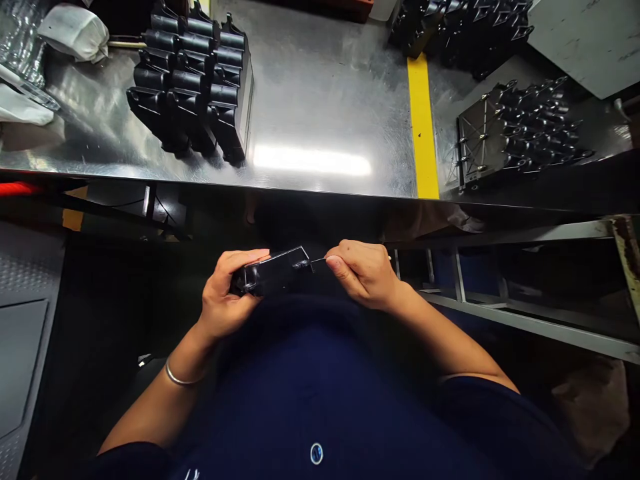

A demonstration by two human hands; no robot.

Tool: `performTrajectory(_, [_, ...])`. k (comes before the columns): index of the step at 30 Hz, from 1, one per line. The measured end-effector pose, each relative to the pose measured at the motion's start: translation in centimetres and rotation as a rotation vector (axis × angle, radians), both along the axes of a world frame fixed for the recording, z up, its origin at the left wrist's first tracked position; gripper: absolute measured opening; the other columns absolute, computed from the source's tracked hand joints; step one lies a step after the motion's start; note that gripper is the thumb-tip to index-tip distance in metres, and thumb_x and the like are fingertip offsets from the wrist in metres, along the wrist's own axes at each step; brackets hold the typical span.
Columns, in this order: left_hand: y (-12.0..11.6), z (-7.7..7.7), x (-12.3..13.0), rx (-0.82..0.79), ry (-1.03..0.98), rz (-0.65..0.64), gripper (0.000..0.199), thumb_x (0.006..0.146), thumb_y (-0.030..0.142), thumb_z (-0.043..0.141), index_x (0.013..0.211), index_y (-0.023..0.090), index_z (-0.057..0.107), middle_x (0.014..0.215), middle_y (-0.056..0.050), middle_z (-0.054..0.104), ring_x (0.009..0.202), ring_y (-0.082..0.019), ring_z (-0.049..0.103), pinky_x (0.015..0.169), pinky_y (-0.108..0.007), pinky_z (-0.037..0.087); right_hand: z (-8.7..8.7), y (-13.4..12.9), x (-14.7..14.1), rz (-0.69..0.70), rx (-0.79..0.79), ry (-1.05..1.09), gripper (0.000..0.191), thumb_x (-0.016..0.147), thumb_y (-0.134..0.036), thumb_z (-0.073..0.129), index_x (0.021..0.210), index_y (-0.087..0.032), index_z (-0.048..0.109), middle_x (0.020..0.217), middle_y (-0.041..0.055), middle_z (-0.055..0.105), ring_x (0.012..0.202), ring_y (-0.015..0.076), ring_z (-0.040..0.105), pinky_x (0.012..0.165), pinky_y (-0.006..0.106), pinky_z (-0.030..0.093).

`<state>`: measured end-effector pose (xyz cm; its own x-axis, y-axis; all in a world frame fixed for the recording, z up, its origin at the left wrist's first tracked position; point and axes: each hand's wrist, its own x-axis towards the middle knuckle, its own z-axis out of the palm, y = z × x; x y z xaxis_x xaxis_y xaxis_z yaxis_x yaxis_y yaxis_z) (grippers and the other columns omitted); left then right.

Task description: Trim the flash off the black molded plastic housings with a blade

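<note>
My left hand is wrapped around one end of a black plastic housing, held in front of my body below the table's edge. The fingers lie along its far side, the thumb on the near side. In my closed right hand is a thin, rod-like tool; most of it is hidden by the fingers. Its narrow tip points left at the housing's right end. Whether the tip touches the plastic, I cannot tell.
On the metal table stand stacked black plastic parts at left and more black parts at right. Yellow tape crosses the tabletop. A white-wrapped bundle lies far left. A grey metal frame stands at my right.
</note>
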<state>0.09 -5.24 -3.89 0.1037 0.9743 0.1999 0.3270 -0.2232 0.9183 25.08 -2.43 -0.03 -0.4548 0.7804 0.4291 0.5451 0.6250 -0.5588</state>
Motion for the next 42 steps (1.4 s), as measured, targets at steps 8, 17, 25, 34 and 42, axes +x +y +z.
performTrajectory(8, [0.3, 0.3, -0.8, 0.209, -0.014, -0.201, 0.055, 0.073, 0.006, 0.072, 0.123, 0.027, 0.062, 0.11, -0.007, 0.073, 0.099, -0.024, 0.065, 0.083, -0.039, 0.054, -0.8, 0.0, -0.2, 0.009, 0.088, -0.107, 0.032, 0.097, -0.028, 0.049, 0.071, -0.015, 0.063, 0.056, -0.0015, 0.055, 0.051, 0.0084, 0.047, 0.053, 0.023, 0.034])
performTrajectory(17, [0.5, 0.5, -0.6, 0.326, -0.057, -0.364, 0.059, 0.074, 0.005, 0.071, 0.128, 0.025, 0.06, 0.111, -0.008, 0.073, 0.103, -0.024, 0.067, 0.087, -0.04, 0.052, -0.2, 0.2, 0.7, 0.261, -0.316, 0.012, 0.043, 0.1, -0.043, 0.041, 0.069, -0.016, 0.056, 0.06, -0.0005, 0.055, 0.053, 0.0075, 0.048, 0.053, 0.021, 0.035])
performTrajectory(25, [0.6, 0.3, -0.6, -0.175, -0.202, -0.272, 0.043, 0.067, 0.021, 0.083, 0.109, 0.022, 0.072, 0.097, -0.007, 0.074, 0.084, -0.021, 0.068, 0.075, -0.03, 0.053, 0.0, 0.2, 0.6, 0.331, -0.241, 0.065, 0.053, 0.098, -0.049, 0.044, 0.054, -0.019, 0.04, 0.05, -0.004, 0.036, 0.047, 0.0072, 0.035, 0.049, 0.025, 0.026])
performTrajectory(34, [1.6, -0.2, -1.6, -0.61, -0.45, -0.58, 0.038, 0.074, 0.046, 0.075, 0.098, 0.016, 0.075, 0.08, -0.006, 0.068, 0.069, -0.017, 0.059, 0.061, -0.024, 0.048, 0.1, 1.0, -1.7, 0.405, 0.046, -0.077, 0.059, 0.086, -0.072, 0.043, 0.066, -0.017, 0.054, 0.058, -0.0032, 0.043, 0.053, 0.009, 0.038, 0.05, 0.025, 0.022])
performTrajectory(42, [1.7, -0.2, -1.4, -0.633, -0.452, -0.49, 0.042, 0.071, 0.05, 0.076, 0.093, 0.014, 0.074, 0.077, -0.006, 0.067, 0.066, -0.016, 0.057, 0.057, -0.022, 0.046, -0.3, 1.0, -2.2, 0.274, 0.142, -0.003, 0.056, 0.088, -0.065, 0.049, 0.058, -0.017, 0.049, 0.053, -0.0042, 0.039, 0.05, 0.0085, 0.035, 0.05, 0.025, 0.021])
